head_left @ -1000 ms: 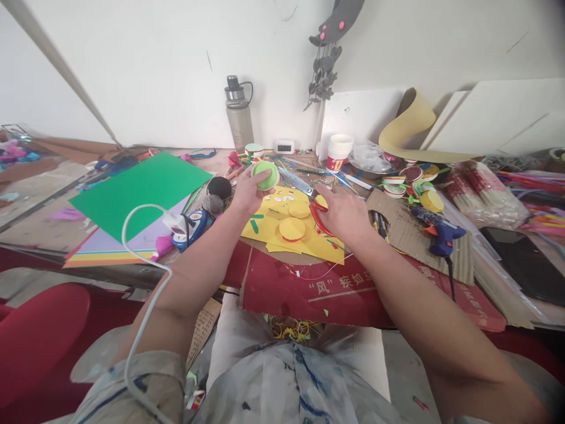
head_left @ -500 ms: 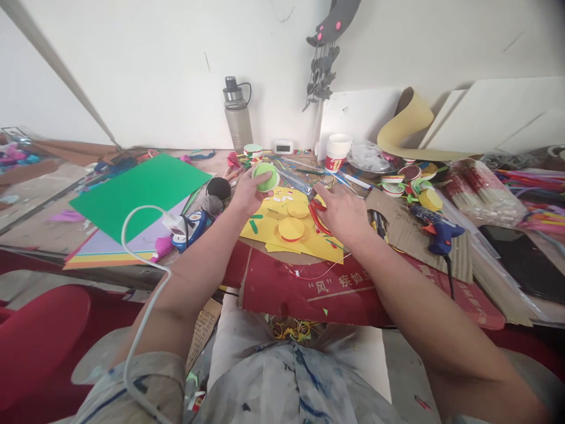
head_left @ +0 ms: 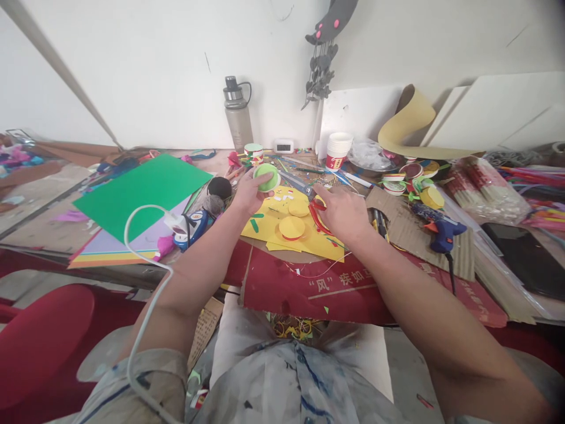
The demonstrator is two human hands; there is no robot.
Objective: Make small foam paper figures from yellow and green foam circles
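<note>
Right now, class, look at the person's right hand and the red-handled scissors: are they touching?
Touching. The head view shows the right hand closed around the red handles of the scissors.

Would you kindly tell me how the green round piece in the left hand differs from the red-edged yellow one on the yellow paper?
The green piece is light green with a whitish rim, while the yellow piece has a red edge. The green piece is gripped in the left hand; the yellow piece lies on the yellow paper. Both look round.
</note>
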